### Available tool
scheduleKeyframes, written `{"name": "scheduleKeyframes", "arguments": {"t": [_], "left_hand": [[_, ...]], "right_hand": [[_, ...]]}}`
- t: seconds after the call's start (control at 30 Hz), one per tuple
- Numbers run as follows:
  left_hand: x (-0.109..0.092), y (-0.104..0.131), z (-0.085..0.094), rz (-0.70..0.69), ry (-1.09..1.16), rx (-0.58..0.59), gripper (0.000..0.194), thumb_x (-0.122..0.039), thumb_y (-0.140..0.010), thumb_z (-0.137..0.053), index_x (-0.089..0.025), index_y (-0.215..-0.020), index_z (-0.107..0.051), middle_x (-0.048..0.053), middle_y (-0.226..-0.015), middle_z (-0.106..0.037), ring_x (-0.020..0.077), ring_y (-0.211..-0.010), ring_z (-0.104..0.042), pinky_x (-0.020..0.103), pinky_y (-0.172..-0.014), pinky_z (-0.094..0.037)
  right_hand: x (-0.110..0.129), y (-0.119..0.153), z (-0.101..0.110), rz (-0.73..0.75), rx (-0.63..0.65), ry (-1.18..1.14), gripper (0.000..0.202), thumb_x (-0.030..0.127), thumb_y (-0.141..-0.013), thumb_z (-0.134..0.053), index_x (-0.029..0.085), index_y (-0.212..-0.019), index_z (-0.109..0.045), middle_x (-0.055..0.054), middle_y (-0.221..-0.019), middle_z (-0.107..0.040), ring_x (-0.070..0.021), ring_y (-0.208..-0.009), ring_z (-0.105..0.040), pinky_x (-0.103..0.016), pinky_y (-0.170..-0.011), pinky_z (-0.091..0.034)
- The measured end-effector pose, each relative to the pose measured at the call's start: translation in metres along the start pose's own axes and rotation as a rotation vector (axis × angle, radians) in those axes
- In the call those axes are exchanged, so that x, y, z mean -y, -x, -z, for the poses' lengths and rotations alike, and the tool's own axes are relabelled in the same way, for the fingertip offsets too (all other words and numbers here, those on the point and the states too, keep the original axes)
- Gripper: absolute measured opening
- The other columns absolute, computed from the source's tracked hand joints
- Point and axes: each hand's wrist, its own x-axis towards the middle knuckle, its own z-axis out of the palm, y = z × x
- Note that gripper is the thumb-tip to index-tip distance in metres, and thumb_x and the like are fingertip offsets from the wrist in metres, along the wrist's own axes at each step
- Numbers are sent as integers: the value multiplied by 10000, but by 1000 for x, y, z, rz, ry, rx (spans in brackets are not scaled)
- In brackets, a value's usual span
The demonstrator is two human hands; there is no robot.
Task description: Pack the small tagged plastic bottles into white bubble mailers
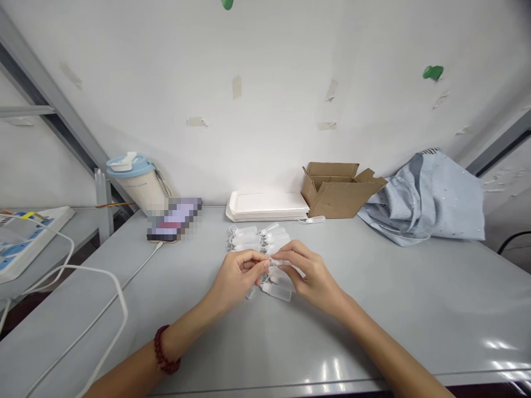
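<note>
Between my two hands, just over the grey table (pixel 385 298), a small whitish piece (pixel 274 262) is held at fingertip level; my fingers cover much of it, so I cannot tell its full shape. My left hand (pixel 236 273) is closed in a pinch at its left end, thumb against curled fingers. My right hand (pixel 317 276) has thumb and fingertips closed on its other side, likely so that one hand steadies while the other works finely.

Under and just beyond my fingers, small frosted bottles (pixel 244 239) with thin cords lie in two rough columns, mostly with their corded ends to the left, perhaps to keep the cords from tangling. Another bottle (pixel 277 291) lies on the near side of my fingertips. Farther beyond my hands, a stack of white envelopes (pixel 269 204) sits against the wall beside an open cardboard box (pixel 342 200), seemingly parked out of my fingers' way but within reach.

Both forearms come in low from the near edge and slant inward, my wrists well apart. My palms angle down and toward each other, and my fingertips meet around the piece.
</note>
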Motion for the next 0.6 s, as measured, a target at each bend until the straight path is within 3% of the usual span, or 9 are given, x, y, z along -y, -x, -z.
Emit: {"name": "scheduleKeyframes", "arguments": {"t": [0.3,0.47,0.6], "left_hand": [[-1,-2,4,-62,-91,15,202,-315,-804,-565,-155,-704,-637,-19,-601,-577,85,-492,-491,210,-501,-399],[1,-7,16,-226,-234,-121,161,-303,-818,-569,-185,-778,-672,5,-751,-655,142,-732,-571,249,-680,-432],[5,-11,22,-318,-338,-176,176,-312,-831,-560,-200,-770,-680,13,-743,-646,160,-757,-540,267,-660,-406]], "right_hand": [[4,-5,3,-95,13,-43,216,130,-868,-502,211,-1051,-583,-63,-932,-592,-166,-874,-576,-309,-739,-496],[-1,-7,12,-160,-7,21,226,205,-883,-502,221,-1102,-557,-64,-965,-602,-174,-850,-578,-318,-727,-500],[-13,-5,15,-136,-39,93,257,212,-913,-449,222,-1150,-548,-70,-956,-600,-167,-807,-569,-314,-699,-498]]}}
